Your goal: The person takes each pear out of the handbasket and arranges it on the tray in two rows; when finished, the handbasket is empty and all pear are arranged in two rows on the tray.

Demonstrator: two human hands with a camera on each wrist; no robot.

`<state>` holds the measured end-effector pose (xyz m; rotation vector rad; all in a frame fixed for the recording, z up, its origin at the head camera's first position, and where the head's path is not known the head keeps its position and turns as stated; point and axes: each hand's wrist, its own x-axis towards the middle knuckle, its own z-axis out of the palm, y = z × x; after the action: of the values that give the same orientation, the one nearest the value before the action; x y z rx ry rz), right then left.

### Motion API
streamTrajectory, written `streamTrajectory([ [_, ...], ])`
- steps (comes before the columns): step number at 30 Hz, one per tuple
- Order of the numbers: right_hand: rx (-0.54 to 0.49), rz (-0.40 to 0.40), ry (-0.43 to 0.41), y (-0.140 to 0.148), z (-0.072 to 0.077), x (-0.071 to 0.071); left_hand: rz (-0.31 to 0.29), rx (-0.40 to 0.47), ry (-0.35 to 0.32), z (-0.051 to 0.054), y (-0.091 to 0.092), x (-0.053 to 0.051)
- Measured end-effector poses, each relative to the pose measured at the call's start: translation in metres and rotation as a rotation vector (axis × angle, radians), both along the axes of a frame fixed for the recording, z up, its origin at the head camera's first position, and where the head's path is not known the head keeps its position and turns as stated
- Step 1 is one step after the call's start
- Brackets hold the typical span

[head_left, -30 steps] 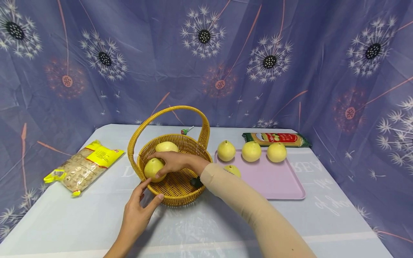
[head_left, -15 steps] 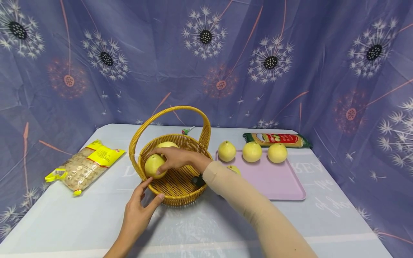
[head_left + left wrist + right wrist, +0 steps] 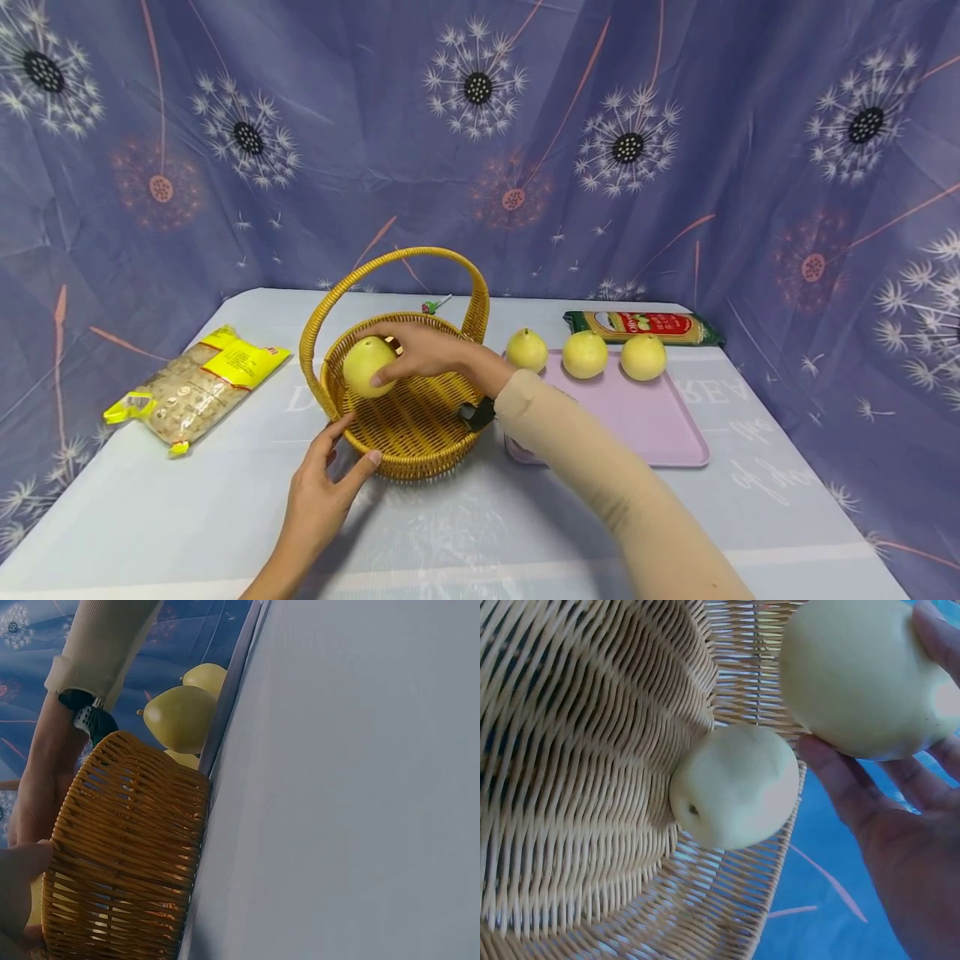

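Note:
My right hand [image 3: 423,350] grips a yellow-green pear [image 3: 367,367] over the left part of the wicker basket [image 3: 420,467]. In the right wrist view, fingers and thumb curl round the held pear [image 3: 862,675], while another pear [image 3: 735,787] lies in the basket, hidden behind the hand in the head view. My left hand [image 3: 322,487] rests its fingertips and thumb on the basket's near left rim, also visible in the left wrist view beside the basket [image 3: 127,847].
Right of the basket, three pears [image 3: 585,354] stand along the back of a pink tray [image 3: 637,425]. Behind them lies a green and red package [image 3: 645,326]. A yellow bag [image 3: 202,383] is at the left, and a lollipop [image 3: 433,306] behind the basket.
My right hand has lifted the front pear off the basket's bottom, up and slightly right, covering the pear behind. The forearm now hides the pear at the tray's left. My left hand has stayed put.

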<state>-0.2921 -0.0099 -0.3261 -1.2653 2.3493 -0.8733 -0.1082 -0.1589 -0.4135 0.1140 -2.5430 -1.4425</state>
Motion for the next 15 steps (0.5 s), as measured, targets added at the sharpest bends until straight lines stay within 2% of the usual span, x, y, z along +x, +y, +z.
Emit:
streamTrajectory([
  [5, -0.024, -0.014, 0.009, 0.011, 0.006, 0.004, 0.0, -0.007, -0.005, 0.0, 0.0, 0.0],
  [10, -0.046, -0.063, -0.023, 0.025, 0.013, 0.01, -0.002, -0.003, -0.015, 0.001, 0.0, 0.001],
  [15, -0.047, -0.113, 0.01, 0.042, 0.02, 0.017, 0.0, 0.002, -0.006, 0.0, 0.0, 0.0],
])
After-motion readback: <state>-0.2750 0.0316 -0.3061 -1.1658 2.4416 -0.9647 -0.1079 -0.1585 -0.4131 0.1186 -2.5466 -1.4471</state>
